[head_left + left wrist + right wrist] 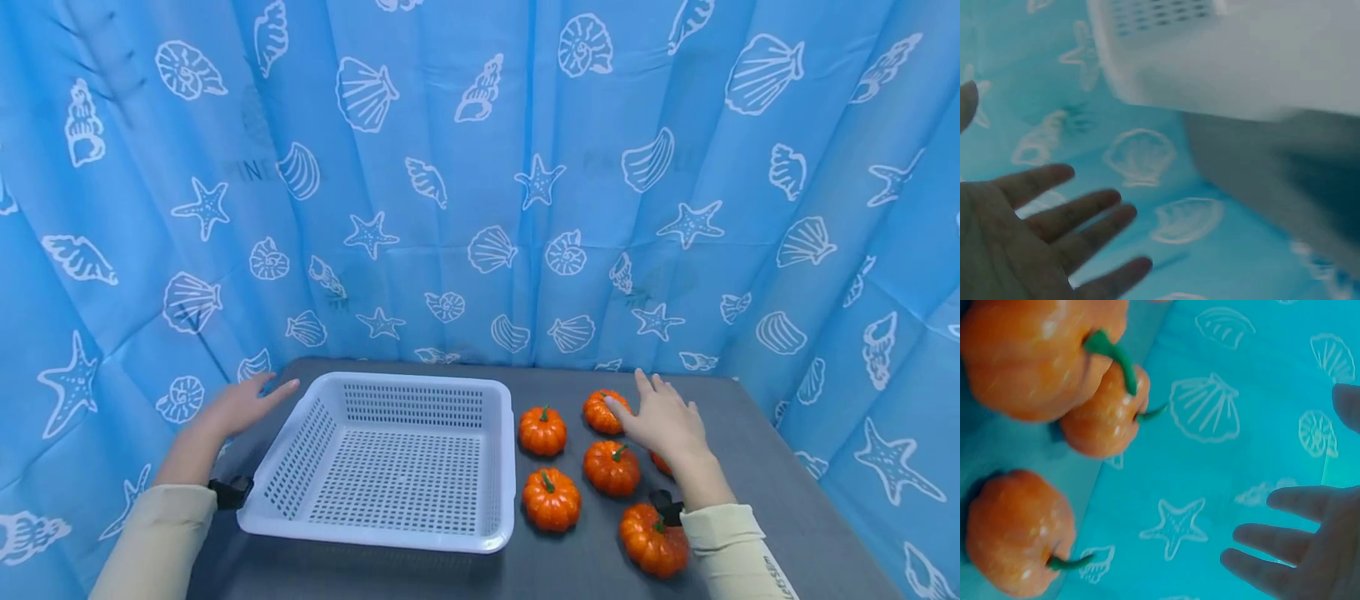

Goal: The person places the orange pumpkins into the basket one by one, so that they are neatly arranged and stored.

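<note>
My left hand (242, 407) is at the left of a white perforated plastic basket (504, 467), fingers spread and holding nothing. In the left wrist view its fingers (1079, 215) are loosely extended, apart from the basket's blurred corner. Over on the right, my right hand (666, 423) is stretched out above small orange pumpkins with green stems. It overlaps the far pumpkin (602, 412) in the head view and partly hides another pumpkin (661, 464). Its fingers (1279, 544) are straight, with a gap to the nearest pumpkin (1019, 534) in the right wrist view.
Between basket and right arm sit more pumpkins, one at the back (543, 431), one in front (551, 501), one in the middle (612, 468). Another pumpkin (652, 542) lies by the right wrist. A blue shell-print curtain (480, 200) hangs behind the dark grey table (787, 492).
</note>
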Action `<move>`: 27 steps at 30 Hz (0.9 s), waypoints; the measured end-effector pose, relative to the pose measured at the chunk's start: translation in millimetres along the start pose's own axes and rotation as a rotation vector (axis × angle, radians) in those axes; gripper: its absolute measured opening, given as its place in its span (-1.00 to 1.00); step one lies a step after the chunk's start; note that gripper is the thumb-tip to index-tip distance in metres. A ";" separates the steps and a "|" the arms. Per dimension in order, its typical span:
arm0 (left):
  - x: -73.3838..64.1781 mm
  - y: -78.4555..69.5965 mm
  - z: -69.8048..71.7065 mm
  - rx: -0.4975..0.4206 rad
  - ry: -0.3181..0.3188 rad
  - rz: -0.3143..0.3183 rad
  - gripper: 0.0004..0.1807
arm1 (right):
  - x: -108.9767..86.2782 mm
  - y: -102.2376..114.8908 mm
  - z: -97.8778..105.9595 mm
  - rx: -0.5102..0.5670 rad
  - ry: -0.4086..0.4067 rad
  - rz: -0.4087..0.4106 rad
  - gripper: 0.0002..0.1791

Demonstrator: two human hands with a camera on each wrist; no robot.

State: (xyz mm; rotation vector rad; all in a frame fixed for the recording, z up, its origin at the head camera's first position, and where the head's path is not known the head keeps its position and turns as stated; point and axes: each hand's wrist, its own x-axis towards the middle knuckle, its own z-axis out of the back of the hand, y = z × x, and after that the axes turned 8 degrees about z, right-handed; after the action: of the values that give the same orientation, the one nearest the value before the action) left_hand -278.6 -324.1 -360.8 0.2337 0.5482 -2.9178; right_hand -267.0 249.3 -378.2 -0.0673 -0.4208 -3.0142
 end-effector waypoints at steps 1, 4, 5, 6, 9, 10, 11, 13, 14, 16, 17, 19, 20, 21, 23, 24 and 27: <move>-0.4 6.0 -5.6 -0.032 0.023 -0.004 0.09 | -3.5 -3.5 0.7 0.008 -0.003 -0.007 0.12; -2.9 20.2 -18.9 -0.144 0.099 -0.009 0.06 | -12.9 -13.5 2.4 0.026 -0.015 -0.027 0.14; -3.9 23.8 -21.5 -0.177 0.124 -0.012 0.05 | -15.8 -16.7 3.0 0.032 -0.016 -0.035 0.15; -4.8 27.2 -23.1 -0.204 0.145 -0.014 0.04 | -18.5 -19.7 3.8 0.037 -0.016 -0.044 0.15; -6.6 35.5 -22.9 -0.263 0.193 -0.023 0.00 | -25.7 -28.4 7.0 0.050 -0.011 -0.063 0.15; -7.0 38.1 -22.3 -0.260 0.198 -0.025 0.00 | -27.8 -31.4 8.3 0.055 -0.007 -0.068 0.15; -7.2 40.8 -21.9 -0.255 0.202 -0.026 0.00 | -29.7 -34.2 9.7 0.061 -0.002 -0.074 0.15; -8.0 45.1 -22.1 -0.240 0.206 -0.023 -0.01 | -33.2 -39.8 12.0 0.071 0.006 -0.079 0.16; -8.3 46.9 -23.3 -0.234 0.207 -0.019 -0.01 | -34.9 -42.8 12.5 0.075 0.012 -0.082 0.16; -8.7 49.9 -27.6 -0.232 0.214 -0.011 -0.02 | -38.3 -48.6 13.1 0.084 0.027 -0.086 0.17; -8.7 51.0 -30.6 -0.241 0.219 -0.008 -0.03 | -40.0 -51.5 13.1 0.091 0.036 -0.091 0.17; -8.2 52.1 -37.4 -0.272 0.227 -0.004 -0.06 | -43.9 -57.1 11.5 0.097 0.050 -0.099 0.17; -7.9 52.4 -41.2 -0.293 0.231 -0.007 -0.08 | -45.8 -60.0 10.4 0.100 0.057 -0.105 0.17; -7.4 52.4 -45.0 -0.319 0.234 -0.007 -0.10 | -48.0 -62.8 9.4 0.106 0.065 -0.111 0.17; -6.6 51.5 -52.9 -0.378 0.240 -0.004 -0.14 | -52.1 -68.9 6.9 0.115 0.080 -0.125 0.17; -6.5 50.6 -56.9 -0.411 0.239 -0.002 -0.15 | -54.3 -71.7 5.4 0.118 0.087 -0.132 0.17; -6.4 46.1 -68.2 -0.534 0.243 0.003 -0.18 | -60.2 -81.5 1.5 0.129 0.113 -0.149 0.16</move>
State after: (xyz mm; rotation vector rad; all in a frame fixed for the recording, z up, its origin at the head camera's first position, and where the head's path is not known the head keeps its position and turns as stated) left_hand -255.4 -340.4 -438.3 0.5102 1.3246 -2.6256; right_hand -215.4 333.2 -402.3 0.1505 -0.6334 -3.1055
